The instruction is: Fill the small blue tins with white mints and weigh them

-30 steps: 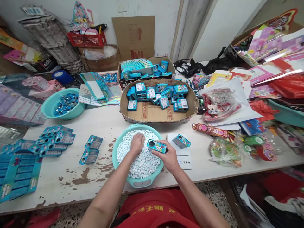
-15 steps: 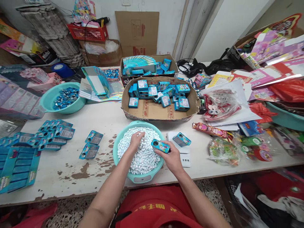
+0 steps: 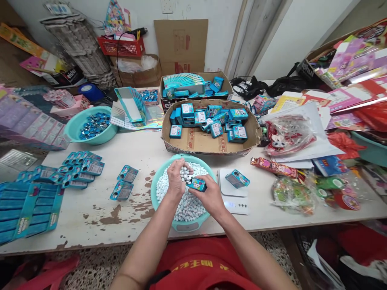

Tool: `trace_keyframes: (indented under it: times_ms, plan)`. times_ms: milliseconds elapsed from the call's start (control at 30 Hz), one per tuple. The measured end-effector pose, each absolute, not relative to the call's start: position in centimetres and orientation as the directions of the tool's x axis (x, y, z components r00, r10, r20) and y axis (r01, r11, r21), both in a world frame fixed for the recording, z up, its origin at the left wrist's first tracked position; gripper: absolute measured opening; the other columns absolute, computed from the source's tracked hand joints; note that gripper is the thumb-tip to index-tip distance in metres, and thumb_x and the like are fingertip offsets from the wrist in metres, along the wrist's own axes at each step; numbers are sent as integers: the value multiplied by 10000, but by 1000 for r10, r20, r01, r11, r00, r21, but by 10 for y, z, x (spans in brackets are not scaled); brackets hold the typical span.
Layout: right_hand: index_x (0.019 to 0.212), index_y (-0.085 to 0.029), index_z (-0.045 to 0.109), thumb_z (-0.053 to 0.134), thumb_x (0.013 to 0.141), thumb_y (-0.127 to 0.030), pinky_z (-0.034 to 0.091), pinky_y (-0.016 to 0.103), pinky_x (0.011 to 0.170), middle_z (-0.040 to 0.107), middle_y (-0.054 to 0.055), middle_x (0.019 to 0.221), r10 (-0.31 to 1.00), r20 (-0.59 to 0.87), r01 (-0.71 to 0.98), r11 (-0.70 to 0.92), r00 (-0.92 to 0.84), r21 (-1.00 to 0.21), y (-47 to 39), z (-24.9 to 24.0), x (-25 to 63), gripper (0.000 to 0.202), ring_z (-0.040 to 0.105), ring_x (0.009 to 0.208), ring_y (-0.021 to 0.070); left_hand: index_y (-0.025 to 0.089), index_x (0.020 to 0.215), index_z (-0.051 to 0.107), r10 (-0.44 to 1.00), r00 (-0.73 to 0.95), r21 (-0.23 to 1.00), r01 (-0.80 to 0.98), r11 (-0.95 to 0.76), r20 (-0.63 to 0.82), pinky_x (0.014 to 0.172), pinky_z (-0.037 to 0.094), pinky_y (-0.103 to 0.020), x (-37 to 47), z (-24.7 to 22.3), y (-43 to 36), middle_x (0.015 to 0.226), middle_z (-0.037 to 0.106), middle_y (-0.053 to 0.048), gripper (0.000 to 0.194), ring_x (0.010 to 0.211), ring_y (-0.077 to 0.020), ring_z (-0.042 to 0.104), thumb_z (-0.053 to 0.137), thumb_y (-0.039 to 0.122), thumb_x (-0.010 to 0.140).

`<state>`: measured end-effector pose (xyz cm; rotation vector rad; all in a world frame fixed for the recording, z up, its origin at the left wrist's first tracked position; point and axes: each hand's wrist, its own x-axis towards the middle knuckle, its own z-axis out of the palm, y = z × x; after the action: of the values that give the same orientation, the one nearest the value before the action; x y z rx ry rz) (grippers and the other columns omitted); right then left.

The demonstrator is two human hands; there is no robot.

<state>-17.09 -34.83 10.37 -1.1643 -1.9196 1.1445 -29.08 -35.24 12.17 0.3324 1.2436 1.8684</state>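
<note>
Cupped over a turquoise basin (image 3: pixel 187 226), my left hand (image 3: pixel 175 177) holds a heap of small white candies (image 3: pixel 185 174). My right hand (image 3: pixel 210 195) grips a small blue candy box (image 3: pixel 197 184), tilted with its end against the candies in the left palm. More white candies (image 3: pixel 190 209) fill the basin below both hands. Just right of the basin, a similar blue box (image 3: pixel 237 179) rests on a white digital scale (image 3: pixel 242 204) with a lit display. Two blue boxes (image 3: pixel 123 182) lie on the table to the left.
An open cardboard box (image 3: pixel 205 146) of blue boxes stands behind the basin. At left are stacked blue boxes (image 3: pixel 83 171), a display carton (image 3: pixel 30 211) and a bowl (image 3: pixel 69 131) of blue-and-silver pieces. Wrapped packets (image 3: pixel 287 191) lie at right.
My left hand has risen out of the candies with a handful. My right hand has brought the blue box left to meet it. The whole view has shifted slightly.
</note>
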Motion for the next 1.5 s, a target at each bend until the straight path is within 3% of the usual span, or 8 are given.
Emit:
trace_keyframes:
  times_ms: [300,467,667,933,1067,1300,1400,1500]
  plan:
    - [878,-221,626,734,640,-250,474,358,777,618,28,874,904,42,369,216,-425,-904,-343,103,-171,263,601,863,230,171,544,492,773,-586,831,-537,-148,-241,509,429,-248,-289,119,-346,516,495,18,343,504,-120,546,670,406,719]
    - [853,-231,613,678,640,-195,466,337,748,597,7,840,905,28,390,212,-425,-896,-343,105,-175,226,590,836,212,175,483,483,770,-588,871,-483,-88,-248,503,430,-252,-289,122,-345,425,449,6,463,508,-146,566,620,527,749]
    - [852,-223,612,670,625,-203,463,342,777,609,12,870,920,24,357,175,-391,-917,-342,104,-176,235,590,851,211,166,556,530,757,-620,867,-475,-153,-206,524,445,-252,-289,122,-346,518,539,-11,460,518,-132,570,596,574,757]
    - [858,-212,617,664,630,-188,450,333,788,593,9,860,929,4,351,143,-369,-926,-343,99,-178,234,583,859,208,153,624,512,714,-657,879,-460,-127,-241,448,401,-198,-286,116,-342,541,522,17,471,433,-70,476,592,602,745]
    - [858,-207,624,675,631,-190,446,330,785,594,12,860,932,14,325,141,-363,-935,-343,97,-180,234,583,851,205,155,627,506,733,-639,895,-435,-96,-232,361,294,-170,-285,114,-338,499,496,34,471,363,-42,390,601,602,739]
    - [886,-213,648,744,609,-271,460,339,808,616,14,890,942,-9,216,68,-336,-974,-342,94,-173,299,598,869,207,154,627,490,786,-549,831,-550,-86,-282,328,212,-155,-289,135,-342,444,445,54,468,324,-23,316,660,583,701]
    - [910,-215,657,758,616,-321,458,349,839,629,23,919,947,-3,170,54,-322,-984,-343,95,-166,329,601,903,214,151,660,496,788,-530,768,-630,-119,-313,340,231,-138,-302,138,-347,516,493,36,410,379,-31,399,681,511,720]
    - [873,-209,667,775,593,-331,458,368,854,637,32,912,950,-37,178,20,-310,-984,-344,93,-160,323,605,908,227,143,653,484,718,-457,685,-728,38,-525,358,279,-127,-316,118,-350,614,552,-7,342,466,-54,495,645,418,780]
